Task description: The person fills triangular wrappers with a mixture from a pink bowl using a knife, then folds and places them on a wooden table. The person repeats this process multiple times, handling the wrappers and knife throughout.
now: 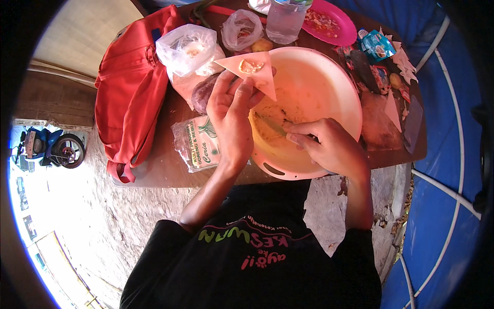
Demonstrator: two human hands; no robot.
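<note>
1. Filling seems the step in hand: the left hand [232, 110] grips a triangular wrapper [252, 71] with a dab of filling over the pale bowl [329, 87].
2. The right hand [329, 147], closed on a thin utensil [272, 125], rests inside the bowl on the surface [164, 165].
3. Next likely calls for scooping mixture and steadying the wrapper.

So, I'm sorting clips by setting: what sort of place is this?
Probably an outdoor food-prep spot: a wooden table on rough ground, blue tarp alongside, and a motorbike parked nearby.
</note>
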